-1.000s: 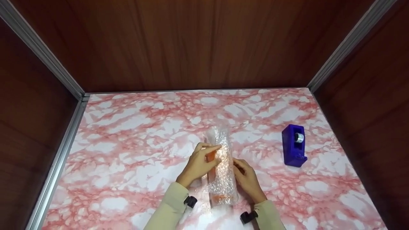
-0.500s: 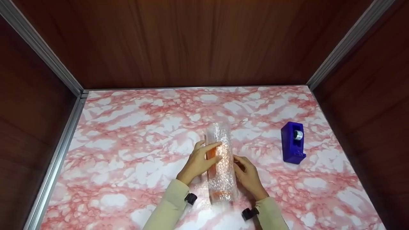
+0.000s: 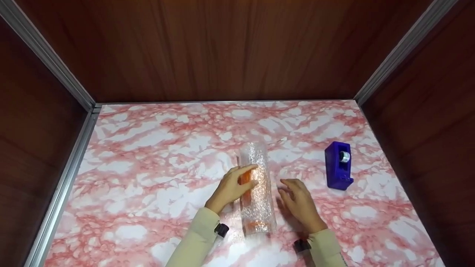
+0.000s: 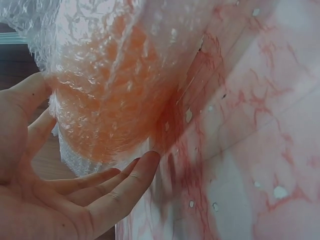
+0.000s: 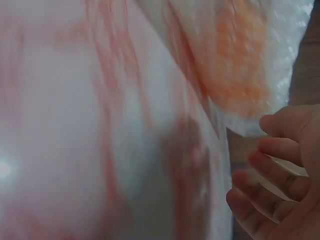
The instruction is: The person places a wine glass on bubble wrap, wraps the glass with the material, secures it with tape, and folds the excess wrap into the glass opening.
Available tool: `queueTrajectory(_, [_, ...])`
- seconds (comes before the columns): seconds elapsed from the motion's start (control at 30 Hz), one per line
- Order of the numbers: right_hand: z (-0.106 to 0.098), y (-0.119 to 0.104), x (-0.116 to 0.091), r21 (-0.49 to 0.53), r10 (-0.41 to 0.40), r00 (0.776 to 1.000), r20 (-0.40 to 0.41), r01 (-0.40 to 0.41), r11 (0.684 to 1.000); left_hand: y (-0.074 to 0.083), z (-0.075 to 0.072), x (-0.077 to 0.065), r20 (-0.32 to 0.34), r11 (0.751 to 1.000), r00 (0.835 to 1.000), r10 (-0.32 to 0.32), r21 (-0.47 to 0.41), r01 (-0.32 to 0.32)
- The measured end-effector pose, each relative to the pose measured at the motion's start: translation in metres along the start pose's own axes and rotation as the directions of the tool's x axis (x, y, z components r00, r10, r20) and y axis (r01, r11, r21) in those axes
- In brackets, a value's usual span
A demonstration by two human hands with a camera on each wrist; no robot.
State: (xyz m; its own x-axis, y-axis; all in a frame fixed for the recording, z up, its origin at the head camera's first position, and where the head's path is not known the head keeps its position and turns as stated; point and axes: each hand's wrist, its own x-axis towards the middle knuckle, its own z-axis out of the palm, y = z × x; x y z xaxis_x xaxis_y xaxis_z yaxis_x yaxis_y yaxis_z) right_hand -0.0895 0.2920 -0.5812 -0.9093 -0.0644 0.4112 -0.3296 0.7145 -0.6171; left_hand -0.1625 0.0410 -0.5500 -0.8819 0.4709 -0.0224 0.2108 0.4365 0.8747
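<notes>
A bubble-wrapped bundle (image 3: 258,200) lies lengthwise on the table, with something orange showing through the clear wrap. What the orange thing is, the wrap hides. My left hand (image 3: 228,189) rests on the bundle's left side, its thumb and index finger stretched over the top. In the left wrist view, the fingertips touch the bubble wrap (image 4: 105,95) and the lower fingers lie fairly straight along its side. My right hand (image 3: 302,205) is just right of the bundle, apart from it and holding nothing. Its fingers are loosely bent in the right wrist view.
A purple tape dispenser (image 3: 338,167) with a roll of tape stands to the right on the red-and-white marbled table (image 3: 148,178). Dark wooden panels (image 3: 222,52) with metal edge strips close in the back and both sides.
My right hand has let go of the bundle's right edge and moved away to the right. The left hand stays on the bundle, which barely shifts.
</notes>
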Motion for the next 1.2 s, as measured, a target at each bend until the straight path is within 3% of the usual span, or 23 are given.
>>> queueTrajectory(0.1, [-0.012, 0.004, 0.003, -0.164, -0.100, 0.995, -0.021, 0.095, 0.982, 0.000, 0.000, 0.001, -0.003, 1.000, 1.000, 0.009, 0.006, -0.009])
queueTrajectory(0.2, [-0.025, 0.006, 0.008, -0.265, -0.184, 0.982, -0.032, 0.169, 0.949, 0.000, 0.000, 0.002, -0.010, 1.000, 1.000, 0.024, 0.013, -0.024])
queueTrajectory(0.5, [-0.067, 0.020, 0.022, -0.403, -0.277, 0.956, -0.097, 0.217, 0.889, 0.000, 0.000, 0.001, -0.004, 1.000, 1.000, 0.014, -0.005, -0.014])
queueTrajectory(0.93, [-0.125, 0.057, 0.024, -0.514, -0.111, 0.977, -0.181, 0.003, 0.858, 0.000, 0.001, 0.000, -0.001, 1.000, 1.000, -0.012, -0.016, 0.012])
queueTrajectory(1.2, [-0.144, 0.072, 0.020, -0.528, 0.144, 0.978, -0.150, -0.203, 0.825, 0.000, 0.002, 0.000, 0.004, 0.999, 1.000, 0.024, -0.032, -0.024])
